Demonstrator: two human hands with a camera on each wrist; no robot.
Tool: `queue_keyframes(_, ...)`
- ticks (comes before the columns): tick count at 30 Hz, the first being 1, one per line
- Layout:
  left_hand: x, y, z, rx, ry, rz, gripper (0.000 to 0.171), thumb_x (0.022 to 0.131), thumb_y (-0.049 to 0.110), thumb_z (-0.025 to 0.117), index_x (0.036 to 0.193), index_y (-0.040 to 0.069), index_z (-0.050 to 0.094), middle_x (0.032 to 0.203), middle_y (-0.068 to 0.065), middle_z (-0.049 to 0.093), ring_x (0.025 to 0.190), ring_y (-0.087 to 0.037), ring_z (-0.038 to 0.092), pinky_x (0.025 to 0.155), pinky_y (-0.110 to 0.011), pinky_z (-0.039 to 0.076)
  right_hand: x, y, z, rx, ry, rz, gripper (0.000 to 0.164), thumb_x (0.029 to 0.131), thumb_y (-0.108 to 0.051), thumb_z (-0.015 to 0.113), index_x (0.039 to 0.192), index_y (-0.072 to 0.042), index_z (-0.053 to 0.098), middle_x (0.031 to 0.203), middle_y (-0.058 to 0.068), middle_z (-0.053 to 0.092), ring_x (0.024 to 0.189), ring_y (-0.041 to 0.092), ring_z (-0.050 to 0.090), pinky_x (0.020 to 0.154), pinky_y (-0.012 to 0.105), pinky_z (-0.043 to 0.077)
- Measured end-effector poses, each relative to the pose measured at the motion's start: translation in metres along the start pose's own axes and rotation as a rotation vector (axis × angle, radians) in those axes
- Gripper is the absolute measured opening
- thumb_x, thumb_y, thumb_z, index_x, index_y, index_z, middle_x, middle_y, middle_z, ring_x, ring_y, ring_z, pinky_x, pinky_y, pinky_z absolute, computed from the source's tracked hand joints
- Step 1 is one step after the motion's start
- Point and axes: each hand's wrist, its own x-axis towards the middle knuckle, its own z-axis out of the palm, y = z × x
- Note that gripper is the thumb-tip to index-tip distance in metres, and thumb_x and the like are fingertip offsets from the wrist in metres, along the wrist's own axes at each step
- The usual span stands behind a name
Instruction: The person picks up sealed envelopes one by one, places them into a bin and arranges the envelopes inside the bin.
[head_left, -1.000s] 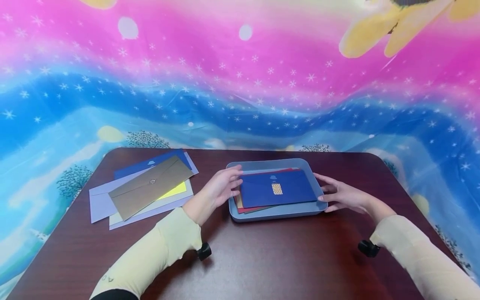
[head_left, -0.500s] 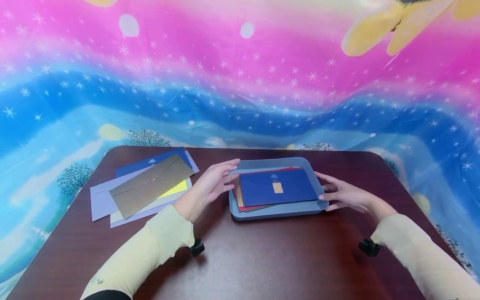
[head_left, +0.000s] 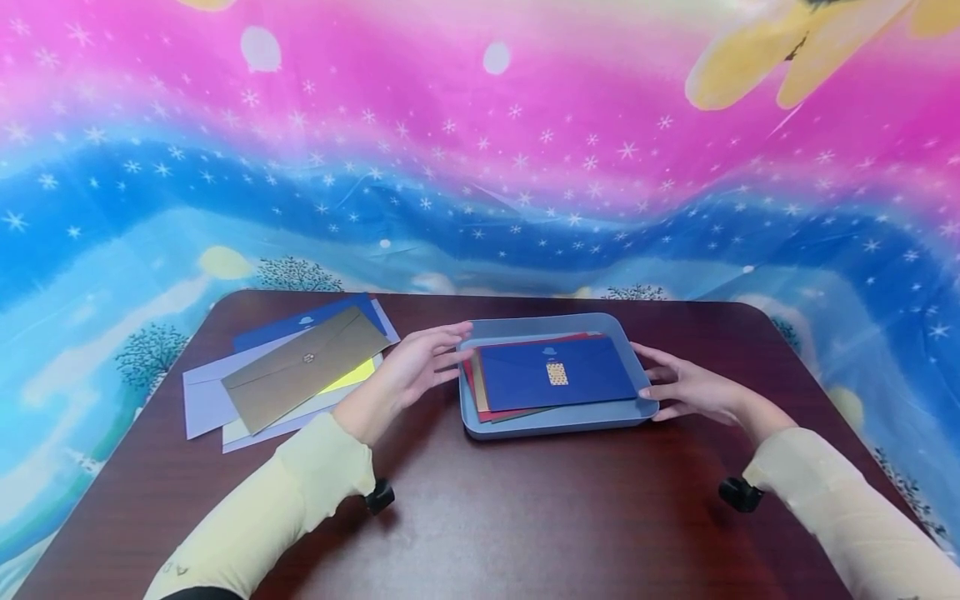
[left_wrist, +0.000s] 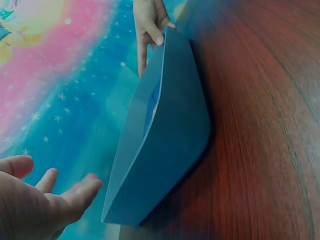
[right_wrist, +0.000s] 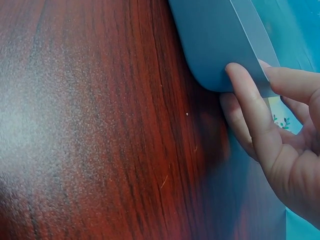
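Note:
A grey-blue tray (head_left: 570, 422) holds a stack of envelopes. On top lies a dark blue envelope (head_left: 517, 383) with a small patterned patch (head_left: 557, 373); red, tan and green edges show under it. At the tray's right end, my right hand (head_left: 693, 392) grips the wall near the front corner, and the right wrist view shows fingers (right_wrist: 245, 90) against its outside. Beside the left end is my left hand (head_left: 420, 360), its fingers loosely spread and holding nothing. In the left wrist view a gap shows between that hand (left_wrist: 45, 205) and the tray wall (left_wrist: 175, 120).
To the left, loose envelopes overlap on the dark wooden table (head_left: 525, 517): a brown one (head_left: 300, 375) on top, lavender (head_left: 210, 400) and blue (head_left: 262, 333) ones below, with a yellow piece (head_left: 351, 379) showing. A patterned cloth (head_left: 450, 167) hangs behind the table.
My left hand has drawn away from the tray's left end, leftward toward the loose envelopes. My right hand stays at the right end, and the tray has hardly moved.

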Motion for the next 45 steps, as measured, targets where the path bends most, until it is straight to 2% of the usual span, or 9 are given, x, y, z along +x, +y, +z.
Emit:
queue_keyframes(6,0.002,-0.001,-0.008,0.001,0.023,0.012,0.049,0.107,0.014,0.048,0.154,0.001,0.043,0.157,-0.02,0.042,0.14,-0.035,0.047,0.119,-0.05,0.03,0.0,0.001,0.0,0.0,-0.002,-0.003,0.092,0.102,-0.01,0.065,0.166,-0.018,-0.001,0.151,0.039,0.029,0.111,0.033,0.065,0.086,0.045,0.059)
queue_keyframes(21,0.002,-0.002,-0.017,-0.015,0.071,-0.008,0.049,0.107,0.014,0.047,0.154,0.001,0.043,0.157,-0.021,0.041,0.143,-0.037,0.043,0.119,-0.049,0.03,-0.002,-0.007,0.0,-0.005,-0.004,-0.009,0.092,0.101,-0.01,0.065,0.166,-0.019,0.0,0.152,0.038,0.027,0.113,0.034,0.064,0.087,0.046,0.059)
queue_keyframes(29,0.004,0.001,-0.023,0.006,0.093,0.019,0.048,0.107,0.012,0.046,0.153,-0.001,0.043,0.157,-0.023,0.042,0.142,-0.038,0.043,0.12,-0.05,0.028,-0.003,-0.006,0.001,0.0,-0.002,-0.01,0.092,0.102,-0.011,0.065,0.166,-0.018,-0.001,0.151,0.039,0.028,0.111,0.033,0.066,0.086,0.044,0.06)
queue_keyframes(35,0.004,0.006,-0.044,0.035,0.152,0.018,0.047,0.107,0.011,0.046,0.153,0.0,0.044,0.157,-0.02,0.041,0.136,-0.031,0.05,0.12,-0.049,0.028,-0.003,-0.002,0.001,0.005,-0.003,-0.01,0.092,0.102,-0.01,0.065,0.166,-0.018,0.0,0.15,0.039,0.029,0.112,0.033,0.065,0.086,0.045,0.06)
queue_keyframes(40,-0.004,0.015,-0.067,0.051,0.166,0.027,0.05,0.107,0.011,0.044,0.156,0.0,0.039,0.16,-0.02,0.036,0.128,-0.023,0.055,0.121,-0.048,0.025,-0.002,-0.001,0.001,0.01,-0.002,-0.01,0.092,0.101,-0.009,0.065,0.166,-0.018,0.0,0.15,0.039,0.031,0.111,0.033,0.066,0.085,0.045,0.06)
queue_keyframes(45,-0.016,0.024,-0.091,0.067,0.157,0.044,0.051,0.108,0.011,0.045,0.157,-0.002,0.035,0.15,-0.014,0.045,0.113,-0.012,0.061,0.122,-0.046,0.024,-0.001,-0.001,0.0,0.006,-0.007,-0.009,0.092,0.101,-0.01,0.065,0.166,-0.017,0.0,0.149,0.039,0.031,0.11,0.032,0.066,0.085,0.045,0.06)
